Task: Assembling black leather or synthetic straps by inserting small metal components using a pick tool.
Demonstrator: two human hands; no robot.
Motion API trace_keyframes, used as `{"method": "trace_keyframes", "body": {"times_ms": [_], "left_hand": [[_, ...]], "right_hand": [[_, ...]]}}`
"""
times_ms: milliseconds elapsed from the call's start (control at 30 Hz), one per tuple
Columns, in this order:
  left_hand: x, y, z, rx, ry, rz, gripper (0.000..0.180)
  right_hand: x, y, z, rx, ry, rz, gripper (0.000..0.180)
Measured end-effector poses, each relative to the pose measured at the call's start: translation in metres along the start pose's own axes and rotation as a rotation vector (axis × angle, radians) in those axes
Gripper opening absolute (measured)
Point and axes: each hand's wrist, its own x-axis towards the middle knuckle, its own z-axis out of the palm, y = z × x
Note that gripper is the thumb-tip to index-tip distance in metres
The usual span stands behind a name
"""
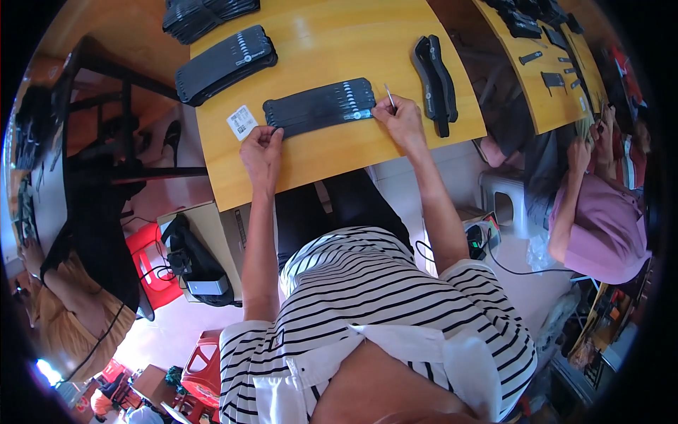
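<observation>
Yellow wooden tabletop (pixel 332 152) fills the space ahead of me, a crowded workroom around it. Far left, a person in an orange top (pixel 67 311) sits below a dark bench. On my table, a stack of black flat sleeves (pixel 226 63) lies at the upper left, set aside out of my reach, with another pile (pixel 205 14) beyond it at the far edge. A small white label (pixel 241 121) rests on the wood just beside my work, close enough to grab.

My left hand (pixel 261 148) sits at the near left end of a fanned row of black sleeves (pixel 321 106), fingers curled and pinched on its corner, seemingly to pin the row flat; the wrist is bent down, forearm running straight back to me. The row lies across the table's middle between both hands.

My right hand (pixel 404 121) presses on the row's right end, fingers closed round a thin metal pick (pixel 389 97) that points away from me, held upright like a pen. Right of it lies another black bundle (pixel 436 74), apart. Further right, a person in a pink shirt (pixel 600 226) works at a neighbouring table (pixel 547 106).
</observation>
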Motion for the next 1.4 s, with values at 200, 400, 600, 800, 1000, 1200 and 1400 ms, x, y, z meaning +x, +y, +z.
{"method": "trace_keyframes", "body": {"times_ms": [200, 400, 600, 800, 1000, 1200, 1400], "left_hand": [[0.002, -0.006, 0.001, 0.030, 0.002, -0.021, 0.015], [0.002, -0.006, 0.002, 0.046, 0.033, 0.017, 0.016], [0.000, 0.000, 0.001, 0.026, 0.017, -0.003, 0.015], [0.000, 0.004, 0.001, 0.048, 0.013, -0.015, 0.014], [0.001, 0.002, 0.001, 0.058, 0.017, -0.024, 0.015], [0.002, -0.002, 0.002, 0.085, 0.039, 0.017, 0.015], [0.004, -0.006, -0.001, 0.179, 0.034, 0.032, 0.016]], "right_hand": [[-0.003, -0.005, 0.003, -0.024, 0.034, -0.010, 0.010], [-0.002, -0.005, 0.004, -0.080, 0.050, -0.006, 0.010], [-0.003, -0.009, 0.003, -0.080, 0.055, 0.004, 0.012], [-0.003, -0.007, 0.004, -0.097, 0.068, 0.005, 0.012], [-0.004, -0.010, 0.004, -0.107, 0.069, -0.004, 0.011], [-0.005, -0.009, 0.006, -0.110, 0.088, 0.026, 0.011], [-0.005, -0.012, 0.008, -0.160, 0.065, 0.011, 0.010]]}}
